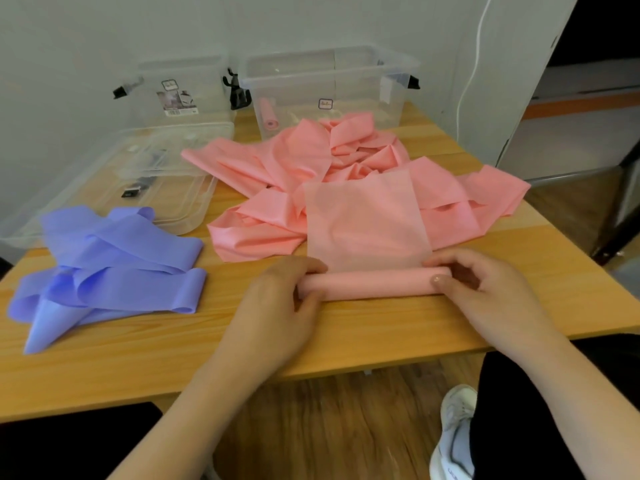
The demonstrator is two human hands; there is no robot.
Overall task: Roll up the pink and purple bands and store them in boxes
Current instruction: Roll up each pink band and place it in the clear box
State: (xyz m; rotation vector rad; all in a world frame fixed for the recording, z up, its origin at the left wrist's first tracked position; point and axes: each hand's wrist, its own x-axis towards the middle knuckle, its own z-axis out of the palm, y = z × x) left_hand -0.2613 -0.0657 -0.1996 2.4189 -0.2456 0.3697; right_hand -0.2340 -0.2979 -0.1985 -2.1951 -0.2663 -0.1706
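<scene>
A pink band lies partly rolled near the table's front edge; its roll [374, 282] runs left to right and a flat stretch [367, 223] leads back into a loose pink heap [332, 157]. My left hand [287, 306] grips the roll's left end, fingers curled over the top. My right hand [485, 289] grips the right end, thumb on the front. Purple bands [110, 268] lie crumpled at the left. A clear box [329, 88] at the back holds one rolled pink band [269, 114]. A second clear box [180, 88] stands to its left.
Two clear lids [145, 174] lie stacked behind the purple bands. The wooden table [138, 358] ends just in front of my hands. A white wall is behind the boxes, a white cable [479, 57] hangs at the right, and a shoe [453, 434] shows below.
</scene>
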